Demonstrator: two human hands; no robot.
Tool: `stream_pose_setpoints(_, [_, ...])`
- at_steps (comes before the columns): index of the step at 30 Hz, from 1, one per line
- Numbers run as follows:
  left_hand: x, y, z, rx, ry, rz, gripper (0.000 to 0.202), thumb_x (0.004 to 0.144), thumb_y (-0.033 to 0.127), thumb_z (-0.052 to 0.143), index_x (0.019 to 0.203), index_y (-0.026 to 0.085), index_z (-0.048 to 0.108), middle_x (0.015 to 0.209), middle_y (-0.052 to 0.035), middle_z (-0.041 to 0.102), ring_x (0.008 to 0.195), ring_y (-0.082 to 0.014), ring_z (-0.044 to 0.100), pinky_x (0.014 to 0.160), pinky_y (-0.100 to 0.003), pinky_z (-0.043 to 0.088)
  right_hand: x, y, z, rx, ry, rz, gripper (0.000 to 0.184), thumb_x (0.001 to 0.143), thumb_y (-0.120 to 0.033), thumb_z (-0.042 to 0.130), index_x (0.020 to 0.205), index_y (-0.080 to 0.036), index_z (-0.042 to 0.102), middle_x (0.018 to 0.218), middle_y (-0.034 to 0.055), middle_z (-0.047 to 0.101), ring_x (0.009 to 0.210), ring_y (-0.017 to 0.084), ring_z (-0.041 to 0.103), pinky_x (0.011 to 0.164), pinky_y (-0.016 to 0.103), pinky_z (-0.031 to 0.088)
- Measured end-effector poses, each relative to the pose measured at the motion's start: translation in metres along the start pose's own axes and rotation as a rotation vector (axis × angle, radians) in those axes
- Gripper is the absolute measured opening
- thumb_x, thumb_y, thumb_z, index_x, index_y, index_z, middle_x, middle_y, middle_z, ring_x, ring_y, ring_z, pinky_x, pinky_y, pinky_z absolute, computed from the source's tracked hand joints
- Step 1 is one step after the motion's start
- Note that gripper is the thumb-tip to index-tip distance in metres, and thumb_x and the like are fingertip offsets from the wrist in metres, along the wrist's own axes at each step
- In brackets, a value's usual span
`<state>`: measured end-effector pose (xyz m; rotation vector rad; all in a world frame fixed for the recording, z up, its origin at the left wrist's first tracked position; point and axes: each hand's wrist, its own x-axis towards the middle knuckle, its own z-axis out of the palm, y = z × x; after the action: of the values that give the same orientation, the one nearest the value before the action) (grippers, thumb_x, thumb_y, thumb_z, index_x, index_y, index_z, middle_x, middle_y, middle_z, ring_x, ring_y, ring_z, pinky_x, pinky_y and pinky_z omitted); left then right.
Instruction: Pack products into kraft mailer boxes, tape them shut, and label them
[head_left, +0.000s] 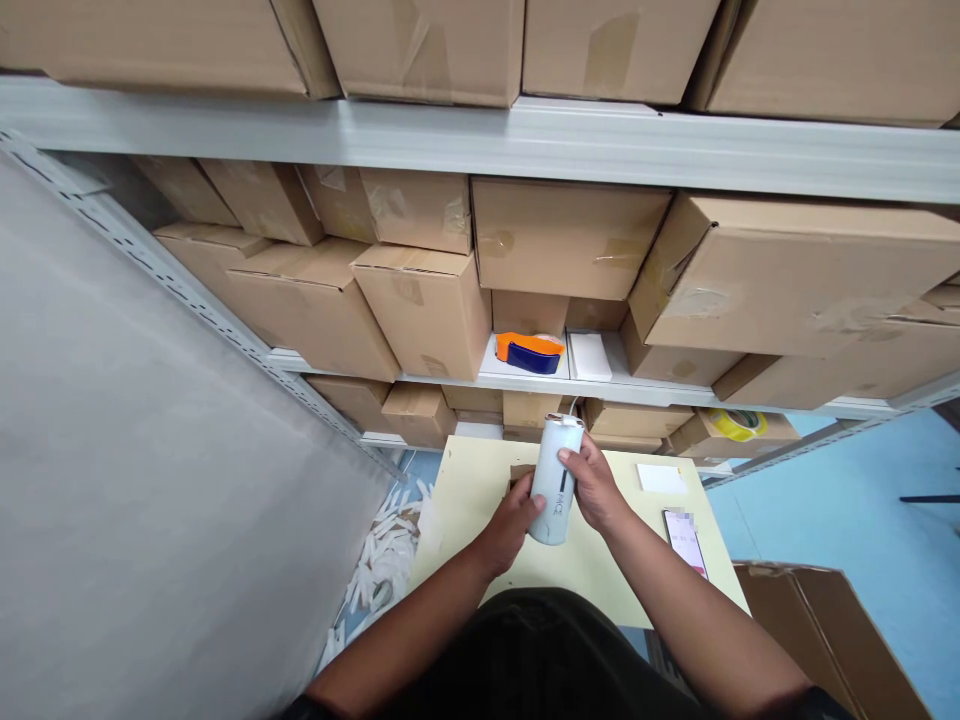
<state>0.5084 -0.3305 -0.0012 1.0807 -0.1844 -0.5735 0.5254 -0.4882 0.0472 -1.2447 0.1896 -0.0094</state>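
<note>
A pale blue battery pack with dark lettering is held tilted above the table, its top leaning slightly right. A white wire comes out at its upper end, where metallic spots show. My left hand grips the lower left side, thumb on the front. Higher on the right side, my right hand is closed round the pack with its thumb across the face. The fingers behind the pack are hidden. A small brown cardboard piece shows just behind my left hand.
The pale yellow table carries a white box and a phone. Shelves with cardboard boxes rise ahead, holding an orange-and-blue tape dispenser and yellow tape. White scraps litter the left floor; an open carton stands right.
</note>
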Motion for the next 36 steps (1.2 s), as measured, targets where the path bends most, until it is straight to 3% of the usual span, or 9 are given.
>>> stream_pose_setpoints(4, [0.002,-0.003,0.001,0.207,0.063,0.065,0.071,0.075,0.051,0.084,0.132,0.02,0.055,0.115,-0.0088,0.065,0.101,-0.026,0.061,0.083,-0.034,0.049,-0.002,0.0,0.002,-0.118,0.051,-0.102,0.054,0.074,-0.053,0.082,0.115,-0.027,0.06,0.1,0.0021,0.068,0.091,0.023,0.062,0.079,0.034,0.051])
stream_pose_setpoints(7, [0.002,-0.002,0.003,0.324,0.087,0.092,0.062,0.081,0.052,0.078,0.13,0.019,0.059,0.115,-0.0088,0.066,0.102,-0.0266,0.061,0.086,-0.036,0.049,-0.003,-0.006,0.0,-0.103,-0.007,-0.101,0.051,0.087,-0.066,0.062,0.121,-0.028,0.062,0.116,0.0053,0.069,0.104,0.025,0.061,0.086,0.036,0.051])
stream_pose_setpoints(10, [0.001,-0.001,0.004,0.488,0.161,0.112,0.063,0.079,0.049,0.08,0.131,0.02,0.06,0.118,-0.0095,0.066,0.106,-0.0292,0.061,0.089,-0.038,0.05,-0.002,-0.016,-0.001,-0.119,0.043,-0.027,0.058,0.091,-0.073,0.048,0.122,-0.027,0.066,0.124,0.0065,0.069,0.111,0.027,0.061,0.086,0.037,0.051])
stream_pose_setpoints(13, [-0.001,-0.002,0.005,0.648,0.22,0.121,0.064,0.078,0.044,0.081,0.134,0.022,0.058,0.123,-0.0098,0.066,0.111,-0.0304,0.061,0.093,-0.04,0.05,0.001,-0.024,-0.002,-0.279,0.07,0.013,0.054,0.086,-0.067,0.062,0.117,-0.024,0.07,0.117,0.0067,0.072,0.108,0.027,0.063,0.088,0.037,0.05])
stream_pose_setpoints(18, [-0.001,-0.005,-0.001,0.786,0.182,0.134,0.066,0.078,0.039,0.08,0.138,0.024,0.056,0.127,-0.0084,0.066,0.114,-0.0298,0.062,0.099,-0.044,0.05,0.006,-0.017,-0.017,-0.52,0.082,-0.122,0.055,0.077,-0.054,0.077,0.122,-0.023,0.069,0.117,0.0067,0.073,0.103,0.025,0.066,0.093,0.04,0.052])
stream_pose_setpoints(21, [0.002,-0.004,-0.018,0.796,0.094,0.224,0.056,0.088,0.038,0.07,0.14,0.024,0.055,0.132,-0.0091,0.065,0.12,-0.0287,0.061,0.104,-0.044,0.049,0.008,-0.009,-0.032,-0.515,0.146,-0.202,0.058,0.074,-0.052,0.079,0.121,-0.019,0.068,0.117,0.01,0.074,0.105,0.026,0.067,0.094,0.041,0.054])
stream_pose_setpoints(25, [0.003,-0.008,-0.056,0.986,0.206,0.307,0.044,0.09,0.029,0.065,0.133,0.022,0.061,0.145,-0.0114,0.056,0.138,-0.0299,0.049,0.119,-0.05,0.038,0.011,-0.004,-0.047,-0.489,0.252,-0.292,0.058,0.078,-0.051,0.076,0.124,-0.017,0.066,0.118,0.0119,0.073,0.107,0.027,0.068,0.096,0.043,0.054])
stream_pose_setpoints(31, [0.002,-0.04,-0.099,1.146,0.09,0.111,0.099,0.068,0.038,0.088,0.154,0.024,0.041,0.168,-0.0139,0.027,0.153,-0.0381,0.028,0.123,-0.056,0.031,0.018,0.018,-0.042,-0.492,0.207,-0.342,0.062,0.078,-0.051,0.076,0.129,-0.017,0.064,0.126,0.0137,0.069,0.116,0.028,0.065,0.101,0.044,0.053])
stream_pose_setpoints(36, [0.011,-0.065,-0.107,1.094,0.093,0.068,0.097,0.071,0.036,0.086,0.155,0.024,0.038,0.161,-0.0142,0.042,0.148,-0.0362,0.04,0.12,-0.053,0.036,0.023,0.059,-0.032,-0.673,0.064,-0.303,0.065,0.078,-0.048,0.077,0.134,-0.019,0.061,0.122,0.0118,0.069,0.1,0.024,0.067,0.089,0.04,0.058])
